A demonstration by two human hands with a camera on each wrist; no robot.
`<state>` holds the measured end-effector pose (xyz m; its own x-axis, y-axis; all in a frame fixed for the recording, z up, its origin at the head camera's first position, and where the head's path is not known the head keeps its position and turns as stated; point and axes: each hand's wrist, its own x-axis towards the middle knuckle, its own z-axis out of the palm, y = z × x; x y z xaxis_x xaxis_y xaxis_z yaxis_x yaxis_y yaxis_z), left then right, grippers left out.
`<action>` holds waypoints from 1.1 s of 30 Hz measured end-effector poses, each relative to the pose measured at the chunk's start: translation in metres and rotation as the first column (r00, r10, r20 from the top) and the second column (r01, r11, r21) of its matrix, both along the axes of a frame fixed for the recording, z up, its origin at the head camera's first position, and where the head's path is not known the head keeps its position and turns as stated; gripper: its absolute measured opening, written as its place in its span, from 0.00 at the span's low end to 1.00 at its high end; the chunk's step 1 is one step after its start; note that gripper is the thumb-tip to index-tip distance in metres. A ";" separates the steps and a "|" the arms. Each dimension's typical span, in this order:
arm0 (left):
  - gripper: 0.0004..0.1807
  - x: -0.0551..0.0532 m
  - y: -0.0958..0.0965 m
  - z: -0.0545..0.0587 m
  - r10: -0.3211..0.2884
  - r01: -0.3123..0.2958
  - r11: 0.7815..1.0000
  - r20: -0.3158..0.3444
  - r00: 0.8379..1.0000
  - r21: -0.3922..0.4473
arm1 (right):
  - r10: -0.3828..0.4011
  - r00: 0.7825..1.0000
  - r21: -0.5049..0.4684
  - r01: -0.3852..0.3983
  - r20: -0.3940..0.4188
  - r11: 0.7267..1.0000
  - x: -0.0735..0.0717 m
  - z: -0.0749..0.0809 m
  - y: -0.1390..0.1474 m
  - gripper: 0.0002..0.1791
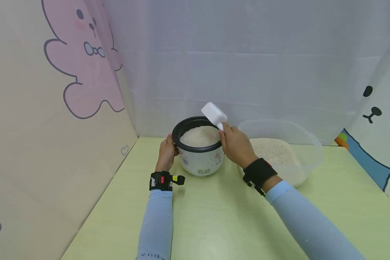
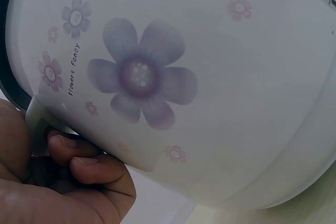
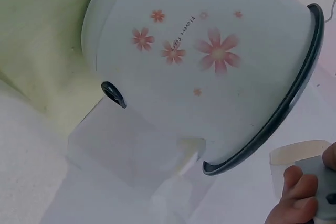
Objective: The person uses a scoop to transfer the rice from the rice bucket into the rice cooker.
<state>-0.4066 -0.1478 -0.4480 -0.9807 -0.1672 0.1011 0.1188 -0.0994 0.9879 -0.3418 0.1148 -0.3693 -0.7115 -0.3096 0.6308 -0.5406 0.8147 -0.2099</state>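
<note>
A white rice cooker (image 1: 199, 164) with a flower print and a black rim stands towards the back of the table, with rice (image 1: 199, 136) inside it. My left hand (image 1: 166, 153) grips its left side handle; in the left wrist view curled fingers (image 2: 97, 169) hook round that handle. Above the cooker's right rim, my right hand (image 1: 238, 144) holds a white scoop (image 1: 213, 113) by its handle, the scoop end tilted up to the left. Whether the scoop contains rice cannot be seen. In the right wrist view the cooker's pink-flowered side (image 3: 184, 51) shows.
To the right of the cooker, partly behind my right wrist, sits a clear plastic tub (image 1: 313, 155) with rice (image 1: 273, 150) in it. All stand on a pale green table (image 1: 201, 224). A white curtain (image 1: 234, 65) hangs close behind, and a printed curtain (image 1: 94, 151) borders the left edge.
</note>
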 end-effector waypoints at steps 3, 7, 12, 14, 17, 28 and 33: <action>0.26 -0.001 0.000 -0.001 0.000 0.000 1.000 -0.003 1.000 0.000 | -0.003 1.000 0.024 0.003 0.008 1.000 0.001 -0.002 0.001 0.17; 0.26 -0.001 -0.001 -0.002 -0.005 0.005 1.000 -0.017 1.000 0.002 | -0.007 1.000 0.073 0.005 0.028 0.997 0.003 -0.011 0.002 0.16; 0.26 0.000 -0.001 -0.002 0.000 0.000 1.000 -0.011 1.000 0.005 | 0.038 0.999 -0.083 -0.035 0.036 0.996 0.003 -0.013 0.002 0.13; 0.26 0.000 -0.001 -0.001 0.002 -0.002 1.000 -0.006 1.000 0.005 | 0.062 0.997 -0.207 -0.050 0.049 0.977 0.004 -0.014 0.002 0.12; 0.26 0.000 -0.001 -0.001 0.000 0.000 1.000 -0.002 1.000 0.005 | 0.116 0.986 -0.447 -0.052 0.117 0.893 0.009 -0.014 0.002 0.15; 0.25 -0.002 -0.002 0.000 0.002 -0.002 1.000 0.001 1.000 -0.003 | 0.569 0.766 -0.917 0.066 0.298 0.392 0.049 -0.024 0.010 0.21; 0.25 -0.001 -0.003 -0.001 0.000 0.000 1.000 0.006 1.000 -0.008 | 0.702 0.659 -0.955 0.093 0.270 0.280 0.075 -0.041 0.017 0.22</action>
